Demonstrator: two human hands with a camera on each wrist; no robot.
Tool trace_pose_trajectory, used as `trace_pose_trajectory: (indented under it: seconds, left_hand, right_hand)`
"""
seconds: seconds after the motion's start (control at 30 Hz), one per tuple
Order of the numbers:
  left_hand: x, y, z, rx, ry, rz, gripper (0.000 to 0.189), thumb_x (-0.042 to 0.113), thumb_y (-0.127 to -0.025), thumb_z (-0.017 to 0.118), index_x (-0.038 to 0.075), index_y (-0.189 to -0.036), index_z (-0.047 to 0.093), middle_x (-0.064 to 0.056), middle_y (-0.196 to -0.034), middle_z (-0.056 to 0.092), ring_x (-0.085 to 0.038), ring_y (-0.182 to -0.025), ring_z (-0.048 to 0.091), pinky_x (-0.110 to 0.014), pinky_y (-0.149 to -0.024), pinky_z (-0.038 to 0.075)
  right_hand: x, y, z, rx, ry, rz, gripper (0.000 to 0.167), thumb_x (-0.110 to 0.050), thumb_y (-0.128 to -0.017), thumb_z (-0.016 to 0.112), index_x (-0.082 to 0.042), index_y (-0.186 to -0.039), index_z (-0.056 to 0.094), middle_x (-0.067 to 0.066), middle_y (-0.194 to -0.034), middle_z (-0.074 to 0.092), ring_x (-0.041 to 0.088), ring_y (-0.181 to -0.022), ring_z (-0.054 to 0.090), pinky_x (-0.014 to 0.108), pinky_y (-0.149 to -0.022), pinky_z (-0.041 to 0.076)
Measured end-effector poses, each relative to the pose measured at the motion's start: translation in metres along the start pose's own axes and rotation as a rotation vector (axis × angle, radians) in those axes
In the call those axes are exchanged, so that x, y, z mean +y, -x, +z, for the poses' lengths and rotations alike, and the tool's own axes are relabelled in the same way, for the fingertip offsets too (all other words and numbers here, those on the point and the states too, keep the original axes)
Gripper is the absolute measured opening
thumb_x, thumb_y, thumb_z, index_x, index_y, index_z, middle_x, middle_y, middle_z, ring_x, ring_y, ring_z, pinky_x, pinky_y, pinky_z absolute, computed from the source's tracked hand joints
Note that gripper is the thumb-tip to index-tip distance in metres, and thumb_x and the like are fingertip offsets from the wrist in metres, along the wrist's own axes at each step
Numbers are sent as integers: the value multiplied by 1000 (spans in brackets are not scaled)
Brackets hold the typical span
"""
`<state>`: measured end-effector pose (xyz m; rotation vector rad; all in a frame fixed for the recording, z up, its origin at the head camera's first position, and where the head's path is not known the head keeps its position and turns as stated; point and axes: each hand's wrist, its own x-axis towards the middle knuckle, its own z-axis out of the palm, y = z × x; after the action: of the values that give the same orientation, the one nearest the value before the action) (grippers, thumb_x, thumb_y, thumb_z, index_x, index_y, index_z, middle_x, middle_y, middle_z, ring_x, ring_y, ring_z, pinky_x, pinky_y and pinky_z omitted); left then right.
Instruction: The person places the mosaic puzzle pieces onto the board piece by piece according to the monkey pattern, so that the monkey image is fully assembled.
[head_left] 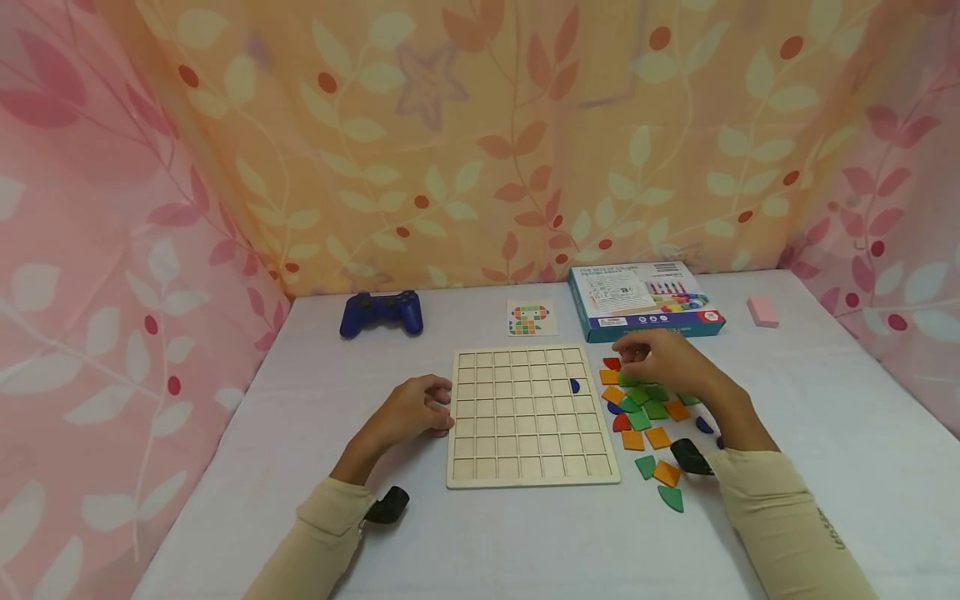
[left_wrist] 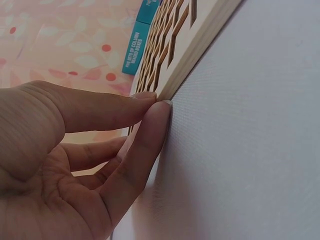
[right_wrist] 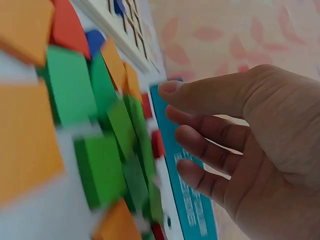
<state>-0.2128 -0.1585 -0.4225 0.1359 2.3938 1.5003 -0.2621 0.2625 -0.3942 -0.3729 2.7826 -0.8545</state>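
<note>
A pale wooden board (head_left: 532,482) with a grid of square recesses lies flat on the white cloth. One dark blue half-round piece (head_left: 575,386) sits in a cell near its right side. At the board's left edge, my left hand (head_left: 408,408) pinches the rim between thumb and finger, seen close up in the left wrist view. My right hand (head_left: 663,360) hovers over the far end of the loose pieces, fingers loosely bent, nothing visible between them. Those pieces include green tiles (head_left: 656,410), orange squares (head_left: 633,440), red quarter-rounds (head_left: 622,422) and a blue half-round (head_left: 703,425).
Beyond the board lies a small card (head_left: 532,318) with a coloured mosaic picture. A teal-edged box (head_left: 652,325) with papers on top is behind my right hand. A blue game controller (head_left: 382,314) lies far left, a pink block (head_left: 762,311) far right. Patterned curtains enclose the table.
</note>
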Motion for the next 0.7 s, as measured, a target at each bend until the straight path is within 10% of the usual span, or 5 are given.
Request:
trace_pose_trajectory:
  seconds: [0.7]
  left_hand:
    - [0, 1, 0, -6, 19, 4, 58, -11, -86, 78, -8, -140, 57, -20, -122, 63, -19, -92, 70, -32, -75, 67]
  right_hand:
    - [79, 40, -52, 72, -19, 206, 57, -31, -98, 75, 2, -142, 61, 15, -114, 68, 33, -107, 60, 31, -80, 55]
